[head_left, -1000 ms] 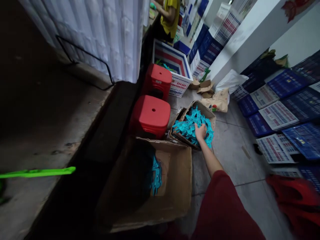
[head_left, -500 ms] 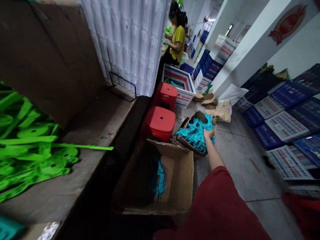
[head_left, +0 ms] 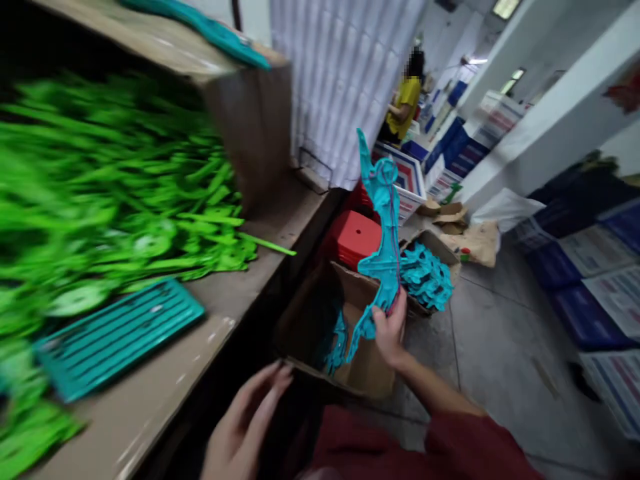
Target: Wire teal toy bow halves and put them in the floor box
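My right hand (head_left: 393, 330) is closed on the lower end of a long turquoise plastic part (head_left: 387, 227). The part stands nearly upright, with a ring near its top and a thin dark reddish line along it. Below it, a cardboard box (head_left: 373, 383) holds a few similar turquoise pieces (head_left: 337, 343). A second cardboard box (head_left: 455, 257) behind is heaped with turquoise parts (head_left: 425, 277). My left hand (head_left: 250, 417) is near the first box's front edge, fingers bent and slightly apart, with nothing seen in them.
On the left bench (head_left: 200, 357) lie a heap of green plastic parts (head_left: 135, 180) and a ridged teal tray (head_left: 123, 333). Red stools (head_left: 355, 233) stand beyond the near box. Stacked crates (head_left: 565, 273) line the right side. A person in yellow (head_left: 407, 103) is farther back.
My right hand has come back from the heaped box, lifting a turquoise part. My left hand has entered view at the bottom. The view has turned left, showing more of the bench.
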Demonstrator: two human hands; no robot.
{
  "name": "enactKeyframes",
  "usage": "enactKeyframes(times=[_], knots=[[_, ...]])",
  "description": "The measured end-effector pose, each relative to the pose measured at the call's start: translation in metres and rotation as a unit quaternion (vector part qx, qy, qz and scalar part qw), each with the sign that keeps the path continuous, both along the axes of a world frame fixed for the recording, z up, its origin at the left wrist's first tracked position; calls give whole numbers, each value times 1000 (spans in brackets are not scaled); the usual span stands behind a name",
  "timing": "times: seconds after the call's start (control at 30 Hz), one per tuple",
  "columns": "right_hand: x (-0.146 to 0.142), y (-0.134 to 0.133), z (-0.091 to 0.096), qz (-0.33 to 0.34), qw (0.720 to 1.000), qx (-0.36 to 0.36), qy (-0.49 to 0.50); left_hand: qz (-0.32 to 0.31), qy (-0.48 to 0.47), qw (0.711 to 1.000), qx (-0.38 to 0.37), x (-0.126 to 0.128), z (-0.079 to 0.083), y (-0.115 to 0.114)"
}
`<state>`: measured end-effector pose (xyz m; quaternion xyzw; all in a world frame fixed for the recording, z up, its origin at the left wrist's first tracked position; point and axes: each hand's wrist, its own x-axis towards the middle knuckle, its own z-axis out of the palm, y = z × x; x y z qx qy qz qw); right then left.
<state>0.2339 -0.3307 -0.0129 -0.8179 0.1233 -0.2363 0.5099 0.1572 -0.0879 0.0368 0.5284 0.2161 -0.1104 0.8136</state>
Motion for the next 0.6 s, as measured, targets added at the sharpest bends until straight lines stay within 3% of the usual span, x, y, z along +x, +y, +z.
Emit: enactKeyframes(times=[0.03,0.1,0.17,0.23,0.3,0.4,0.43,0.53,0.6], knots=[[-15,23,6,73,997,29,-20,-14,-23,1000,9,5,2,-3],[-39,61,18,208,975,67,-28,-38,-118,991,-44,21,7,-7],[-54,88,29,305,950,63,-17,-78,-166,980,-79,33,12,-5],[-60,103,37,386,921,44,-10,-76,-178,977,-90,31,16,3],[-57,110,44,482,875,49,0,-9,-157,984,-81,14,19,16],[-34,114,55,593,802,77,-5,155,-72,983,-69,-32,18,38],[-21,118,57,597,798,77,-12,218,-34,973,-73,-47,16,45],[28,148,60,542,840,23,-23,389,35,917,-84,-86,10,62],[64,181,57,524,849,-64,-33,424,43,900,-85,-101,5,65]])
